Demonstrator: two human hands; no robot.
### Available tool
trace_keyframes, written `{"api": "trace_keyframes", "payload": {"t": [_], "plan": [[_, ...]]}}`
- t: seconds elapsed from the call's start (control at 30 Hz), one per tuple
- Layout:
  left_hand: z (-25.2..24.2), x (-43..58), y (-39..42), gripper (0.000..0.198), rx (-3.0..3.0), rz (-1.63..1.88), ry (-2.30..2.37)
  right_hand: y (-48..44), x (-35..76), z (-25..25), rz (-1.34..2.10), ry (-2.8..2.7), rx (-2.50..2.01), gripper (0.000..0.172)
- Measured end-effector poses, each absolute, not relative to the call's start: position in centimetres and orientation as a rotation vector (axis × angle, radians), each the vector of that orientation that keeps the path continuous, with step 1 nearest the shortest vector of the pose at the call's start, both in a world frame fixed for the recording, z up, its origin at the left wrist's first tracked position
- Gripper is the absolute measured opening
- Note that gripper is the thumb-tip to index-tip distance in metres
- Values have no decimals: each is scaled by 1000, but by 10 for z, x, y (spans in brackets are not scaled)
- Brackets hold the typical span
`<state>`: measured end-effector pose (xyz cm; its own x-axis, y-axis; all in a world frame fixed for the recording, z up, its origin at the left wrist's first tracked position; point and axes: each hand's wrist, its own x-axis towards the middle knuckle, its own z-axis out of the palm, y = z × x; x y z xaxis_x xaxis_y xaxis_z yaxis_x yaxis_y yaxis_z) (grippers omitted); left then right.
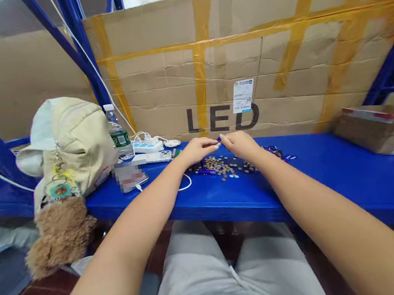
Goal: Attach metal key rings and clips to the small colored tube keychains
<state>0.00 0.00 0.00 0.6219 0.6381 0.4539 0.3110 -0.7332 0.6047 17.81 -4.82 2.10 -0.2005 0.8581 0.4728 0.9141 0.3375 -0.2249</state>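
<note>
Above the heap of small metal discs [220,167], the left hand [199,150] and right hand [241,144] pinch one small blue piece [219,140] between them.

1. Left: a cream canvas bag [73,147] and hanging plush toy [59,236] block sideways passage.
2. Far: a taped cardboard wall [184,69] stops reach.
3. Right: passage runs along the blue shelf [337,185], from the pile of small discs [222,167] to the cardboard box [374,132].
</note>
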Motion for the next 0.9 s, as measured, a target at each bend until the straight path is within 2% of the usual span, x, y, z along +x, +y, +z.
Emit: {"api": "trace_keyframes", "payload": {"t": [0.23, 0.43, 0.5, 0.57, 0.7, 0.9], "plan": [[2, 5, -2, 25, 2496, 1053, 758, -40, 180, 11, 49, -1950, -1489, 53], [3, 10, -4, 31, 2258, 1055, 756, -35, 189, 20, 109, -1889, -1396, 55], [3, 11, -4, 34, 2144, 1048, 812, -34, 210, 29, 69, -1839, -1477, 51], [3, 11, -4, 35, 2051, 1041, 838, -37, 242, 35, -30, -1747, -1660, 41], [-2, 11, 1, 34, 1966, 980, 805, -51, 306, 29, -218, -1851, -2057, 29], [-5, 11, 3, 36, 2056, 937, 773, -70, 323, 18, 69, -1957, -2244, 25]]}}
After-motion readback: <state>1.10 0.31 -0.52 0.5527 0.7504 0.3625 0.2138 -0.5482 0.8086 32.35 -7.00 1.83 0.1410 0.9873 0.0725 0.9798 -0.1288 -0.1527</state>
